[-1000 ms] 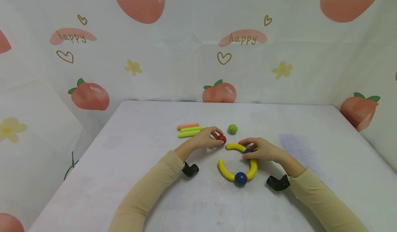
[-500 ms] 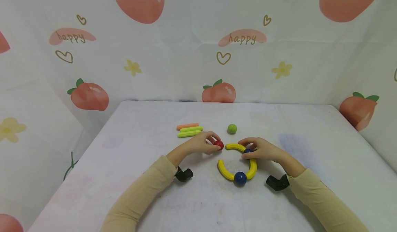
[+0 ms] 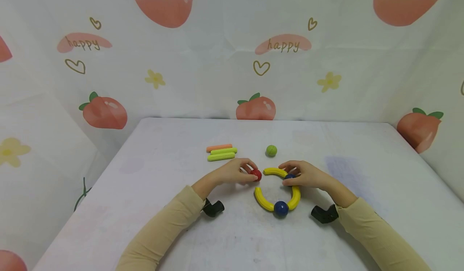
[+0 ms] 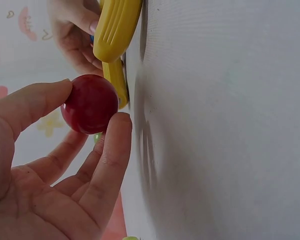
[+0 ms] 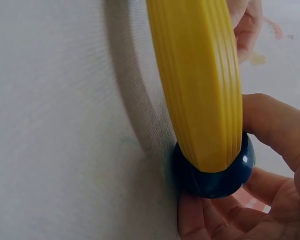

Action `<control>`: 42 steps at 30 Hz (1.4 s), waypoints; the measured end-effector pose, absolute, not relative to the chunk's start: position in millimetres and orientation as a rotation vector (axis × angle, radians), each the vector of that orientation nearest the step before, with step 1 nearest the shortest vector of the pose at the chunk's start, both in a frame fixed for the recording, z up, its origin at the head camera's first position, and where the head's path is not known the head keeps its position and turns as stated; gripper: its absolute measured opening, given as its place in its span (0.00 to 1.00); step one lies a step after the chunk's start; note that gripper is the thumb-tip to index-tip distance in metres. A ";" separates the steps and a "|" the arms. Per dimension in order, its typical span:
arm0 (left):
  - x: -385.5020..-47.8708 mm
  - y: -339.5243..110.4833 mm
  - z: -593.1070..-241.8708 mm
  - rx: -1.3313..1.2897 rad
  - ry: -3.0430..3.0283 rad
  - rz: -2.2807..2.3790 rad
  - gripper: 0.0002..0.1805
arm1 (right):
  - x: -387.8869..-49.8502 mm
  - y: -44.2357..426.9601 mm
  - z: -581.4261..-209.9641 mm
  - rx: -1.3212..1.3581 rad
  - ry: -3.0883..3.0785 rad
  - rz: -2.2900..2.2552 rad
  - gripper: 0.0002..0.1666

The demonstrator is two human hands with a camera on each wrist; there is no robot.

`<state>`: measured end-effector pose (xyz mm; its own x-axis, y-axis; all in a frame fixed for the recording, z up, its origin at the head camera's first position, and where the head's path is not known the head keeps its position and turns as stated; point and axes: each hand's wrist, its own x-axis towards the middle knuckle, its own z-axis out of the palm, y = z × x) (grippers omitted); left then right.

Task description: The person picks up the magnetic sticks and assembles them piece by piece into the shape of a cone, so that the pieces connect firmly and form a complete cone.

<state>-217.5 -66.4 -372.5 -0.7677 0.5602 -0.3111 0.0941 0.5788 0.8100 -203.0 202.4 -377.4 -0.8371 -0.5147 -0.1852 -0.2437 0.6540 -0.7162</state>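
On my feed the left hand is pinching a glossy red ball near curved, ridged yellow pieces on the white bench; right hand has its grip on a shiny dark-blue ball.

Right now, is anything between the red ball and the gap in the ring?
Nothing visible. The left hand holds the red ball just outside, by the free ends of the far yellow piece and the left yellow piece; the right hand holds a blue ball opposite.
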 end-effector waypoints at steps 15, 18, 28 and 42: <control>-212.6 -63.9 -373.7 0.571 2.238 1.083 0.17 | -202.3 201.8 -375.1 -0.600 2.489 -1.006 0.30; -211.5 -62.4 -372.6 0.559 2.237 1.069 0.17 | -202.6 201.9 -375.4 -0.600 2.489 -1.009 0.30; -210.3 -60.7 -372.0 0.569 2.244 1.062 0.17 | -201.8 200.9 -375.4 -0.590 2.489 -1.031 0.30; -209.5 -56.3 -370.4 0.484 2.309 1.044 0.19 | -201.7 198.8 -375.7 -0.618 2.497 -1.042 0.30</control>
<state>-209.5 -56.3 -370.4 -0.7816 0.5256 -0.3360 0.0949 0.6325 0.7687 -201.7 198.8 -375.7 -0.8378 -0.5217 -0.1608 -0.2528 0.6318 -0.7327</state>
